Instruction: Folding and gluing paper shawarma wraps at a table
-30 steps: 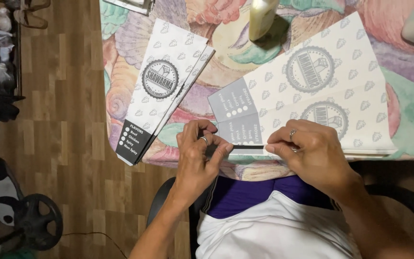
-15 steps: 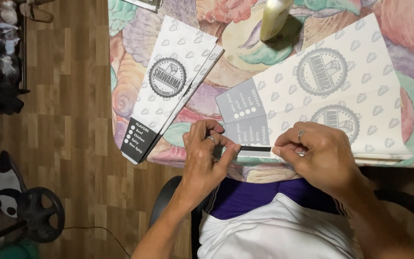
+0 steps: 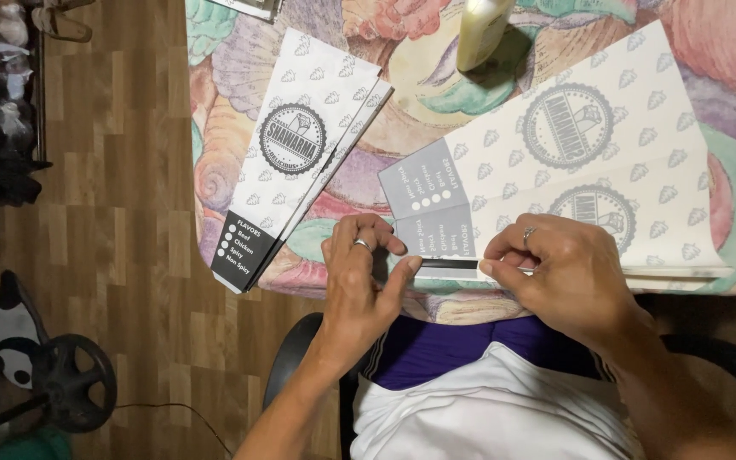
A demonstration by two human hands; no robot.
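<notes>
Both hands pinch the near edge of a flat printed paper sheet at the table's near side.

The left hand [image 3: 364,281] and right hand [image 3: 555,273] have fingers clamped on the sheet [image 3: 555,170]'s dark near strip [image 3: 449,264], whose long axis runs left to right between them. The sheet extends far and right across the patterned table [image 3: 240,153]; both hands are equally close.
</notes>
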